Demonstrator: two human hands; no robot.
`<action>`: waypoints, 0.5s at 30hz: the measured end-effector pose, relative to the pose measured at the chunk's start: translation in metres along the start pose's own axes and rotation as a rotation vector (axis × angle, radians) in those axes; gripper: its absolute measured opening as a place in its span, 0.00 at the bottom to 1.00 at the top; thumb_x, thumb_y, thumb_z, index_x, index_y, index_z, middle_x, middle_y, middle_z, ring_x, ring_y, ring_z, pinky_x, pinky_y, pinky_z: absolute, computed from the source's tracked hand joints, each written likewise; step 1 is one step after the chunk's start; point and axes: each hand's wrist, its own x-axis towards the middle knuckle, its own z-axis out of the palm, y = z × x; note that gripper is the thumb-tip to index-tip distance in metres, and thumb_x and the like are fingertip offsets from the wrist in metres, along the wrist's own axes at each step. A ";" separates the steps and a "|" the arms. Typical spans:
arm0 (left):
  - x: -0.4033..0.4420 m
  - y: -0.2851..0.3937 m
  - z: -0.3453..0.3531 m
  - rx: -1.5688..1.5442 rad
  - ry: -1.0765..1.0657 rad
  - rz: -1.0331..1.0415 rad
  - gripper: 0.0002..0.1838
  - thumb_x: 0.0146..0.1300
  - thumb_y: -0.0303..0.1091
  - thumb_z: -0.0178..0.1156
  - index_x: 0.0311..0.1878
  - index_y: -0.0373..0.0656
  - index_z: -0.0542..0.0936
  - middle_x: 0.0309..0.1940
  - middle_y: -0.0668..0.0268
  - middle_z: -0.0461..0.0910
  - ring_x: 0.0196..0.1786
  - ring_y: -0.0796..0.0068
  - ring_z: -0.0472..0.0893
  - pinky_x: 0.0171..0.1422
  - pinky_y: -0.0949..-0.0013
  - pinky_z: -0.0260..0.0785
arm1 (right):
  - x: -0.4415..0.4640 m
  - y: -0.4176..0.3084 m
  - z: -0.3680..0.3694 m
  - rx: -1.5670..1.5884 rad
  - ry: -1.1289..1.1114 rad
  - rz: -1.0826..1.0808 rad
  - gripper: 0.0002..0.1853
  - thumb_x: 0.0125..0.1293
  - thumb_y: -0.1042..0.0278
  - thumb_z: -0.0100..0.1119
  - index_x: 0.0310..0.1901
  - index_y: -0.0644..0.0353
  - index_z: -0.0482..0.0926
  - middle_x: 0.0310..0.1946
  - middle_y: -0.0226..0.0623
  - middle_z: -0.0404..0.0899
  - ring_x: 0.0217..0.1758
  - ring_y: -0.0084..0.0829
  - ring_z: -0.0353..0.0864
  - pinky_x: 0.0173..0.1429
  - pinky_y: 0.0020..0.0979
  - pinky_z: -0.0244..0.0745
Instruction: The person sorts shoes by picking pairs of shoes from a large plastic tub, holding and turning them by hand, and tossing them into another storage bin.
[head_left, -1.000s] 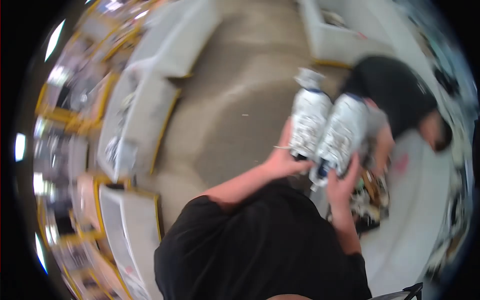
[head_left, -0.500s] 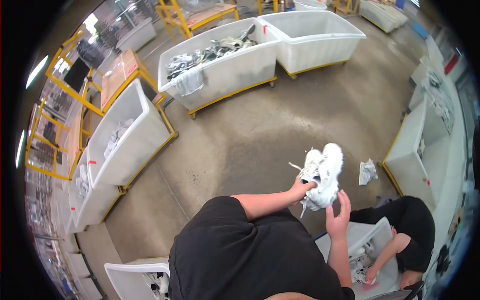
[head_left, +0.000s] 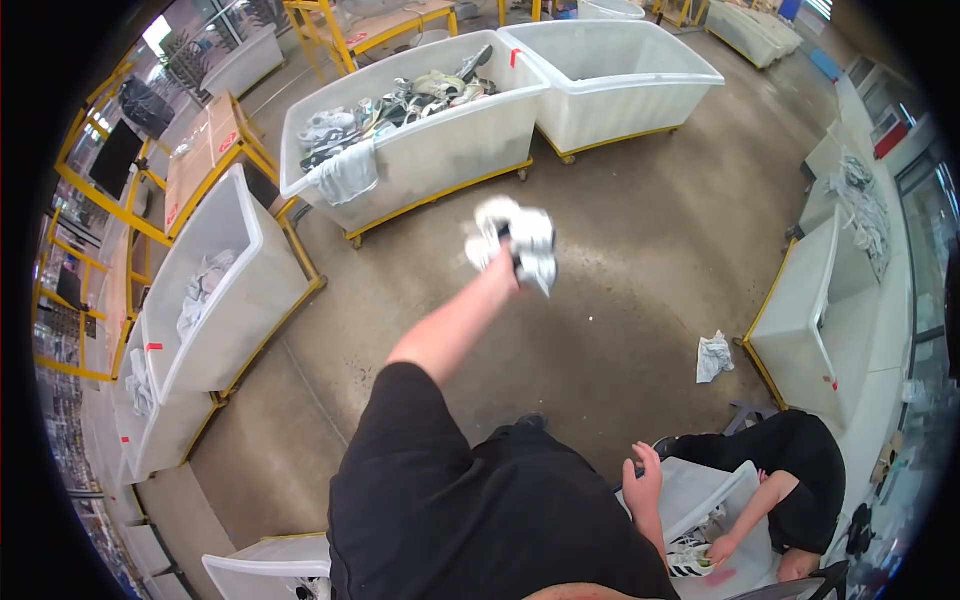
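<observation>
My left hand (head_left: 498,268) is stretched out over the floor, its fingers closed round a pair of white sneakers (head_left: 534,228). Motion blurs the sneakers, and dark inner openings show between them. Close to my body, my right hand (head_left: 643,478) is raised with the fingers apart and nothing in them. It is beside a white bin (head_left: 690,478) at lower right. Inside that bin a co-worker's hand (head_left: 722,549) touches a white sneaker with black stripes (head_left: 688,562).
A wheeled white bin full of shoes (head_left: 450,135) stands ahead, with another white bin (head_left: 630,105) to its right. More bins (head_left: 225,330) line the left side. A crumpled pale cloth (head_left: 714,357) lies on the floor. The co-worker (head_left: 800,460) bends over at lower right.
My left hand has swung forward and left with the white sneakers, away from my right hand. My right hand has dropped back slightly. The co-worker's hand now touches a striped sneaker.
</observation>
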 end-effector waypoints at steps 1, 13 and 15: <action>-0.011 0.051 0.040 0.056 -0.017 0.094 0.41 0.72 0.75 0.48 0.72 0.52 0.76 0.69 0.60 0.80 0.69 0.51 0.80 0.75 0.31 0.66 | 0.000 0.003 -0.002 0.000 0.015 0.014 0.18 0.67 0.74 0.65 0.59 0.63 0.83 0.64 0.49 0.80 0.66 0.45 0.81 0.62 0.39 0.80; 0.070 0.126 0.088 0.692 -0.008 0.356 0.48 0.72 0.65 0.59 0.86 0.48 0.56 0.85 0.48 0.56 0.86 0.46 0.55 0.85 0.36 0.50 | 0.012 0.021 -0.006 0.024 0.121 0.111 0.17 0.67 0.75 0.65 0.58 0.64 0.83 0.63 0.47 0.81 0.62 0.43 0.83 0.61 0.38 0.80; 0.053 0.035 0.075 1.233 0.111 0.252 0.32 0.75 0.58 0.57 0.72 0.46 0.78 0.65 0.58 0.81 0.59 0.50 0.84 0.60 0.39 0.73 | 0.004 0.025 -0.006 0.060 0.113 0.159 0.17 0.67 0.74 0.65 0.57 0.63 0.83 0.62 0.47 0.81 0.62 0.43 0.83 0.61 0.38 0.81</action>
